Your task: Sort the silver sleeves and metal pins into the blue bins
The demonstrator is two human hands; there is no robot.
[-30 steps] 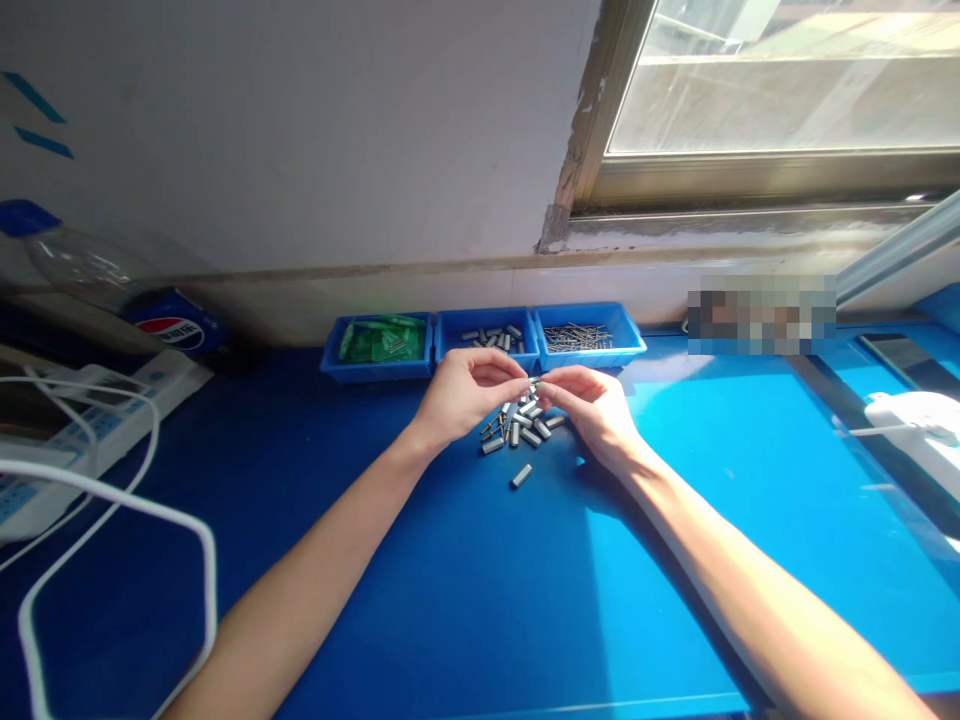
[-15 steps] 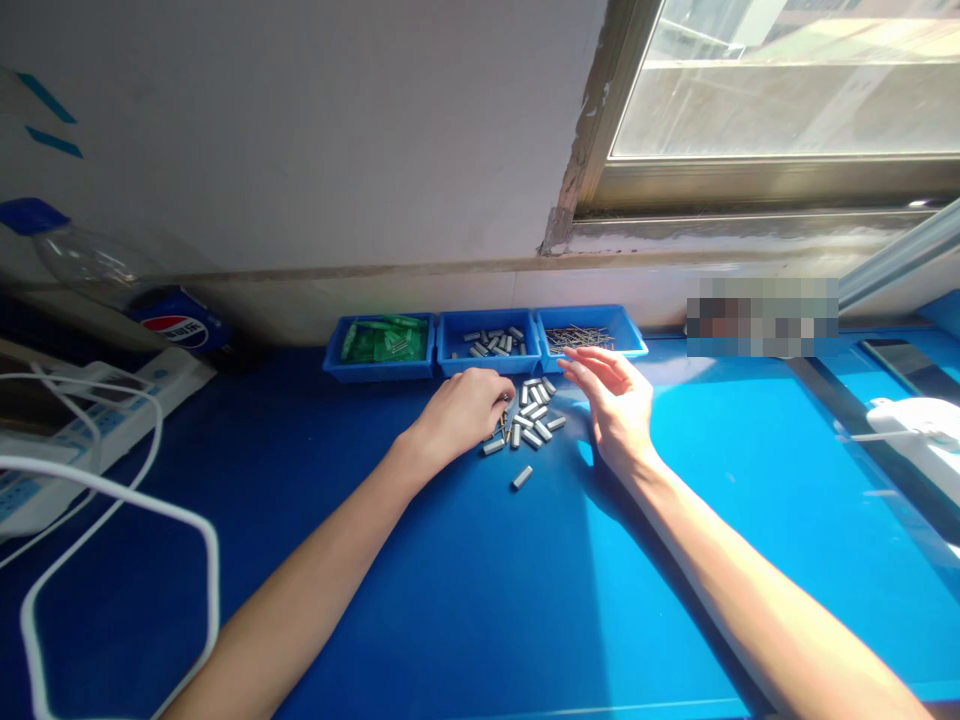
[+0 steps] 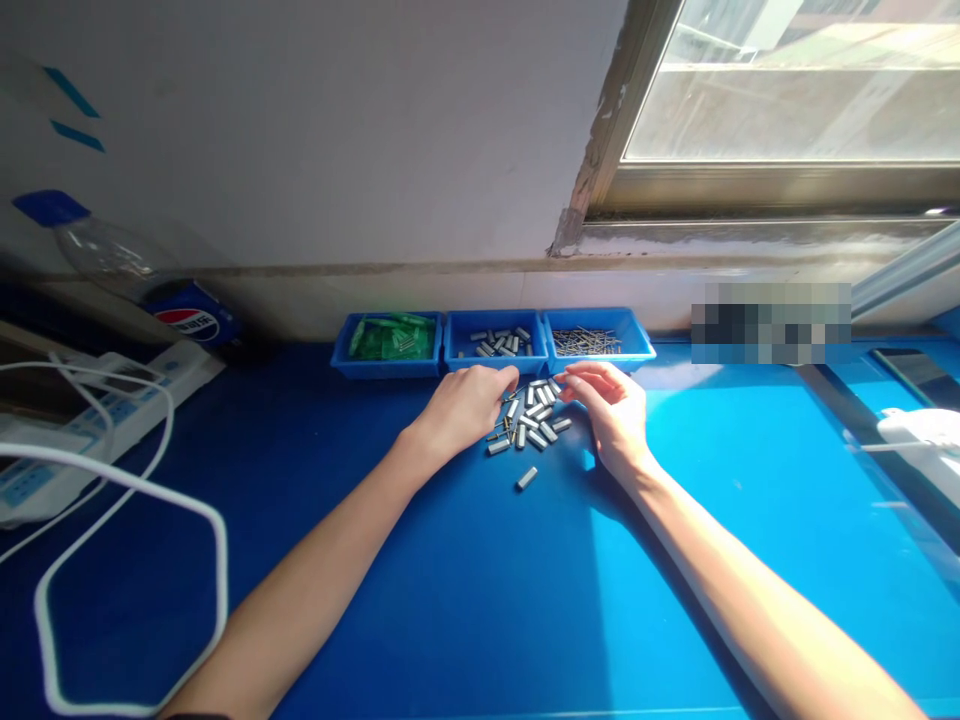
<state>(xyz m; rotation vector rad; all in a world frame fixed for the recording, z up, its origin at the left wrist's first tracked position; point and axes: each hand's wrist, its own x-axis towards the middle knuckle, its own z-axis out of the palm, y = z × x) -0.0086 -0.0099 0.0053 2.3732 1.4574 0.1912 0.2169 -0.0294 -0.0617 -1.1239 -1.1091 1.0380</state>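
Three small blue bins stand in a row against the wall at the back of the blue surface (image 3: pixel 487 590). To the far left a clear bottle (image 3: pixel 120 262) with a blue label lies on its side beside a white power strip (image 3: pixel 97 425), and a loop of white cable (image 3: pixel 217 540) trails across the near left corner, well apart from the hands. Nothing lies between the hands and the bins.

The left bin (image 3: pixel 386 369) holds green plastic pieces (image 3: pixel 388 338), the middle bin (image 3: pixel 495 366) short grey metal cylinders (image 3: pixel 501 343), and the right bin (image 3: pixel 642 351) thin metal pins (image 3: pixel 589 342).

Just in front of the middle bin a loose pile of cylinders (image 3: pixel 534 420) lies on the surface, with one stray cylinder (image 3: pixel 526 478) nearer the person. The left hand (image 3: pixel 459 412) rests at the pile's left edge, its fingers (image 3: pixel 499 378) curled; whether they pinch a piece I cannot tell. The right hand (image 3: pixel 615 412) hovers at the pile's right edge, fingers (image 3: pixel 581 372) loosely bent and released, holding nothing.
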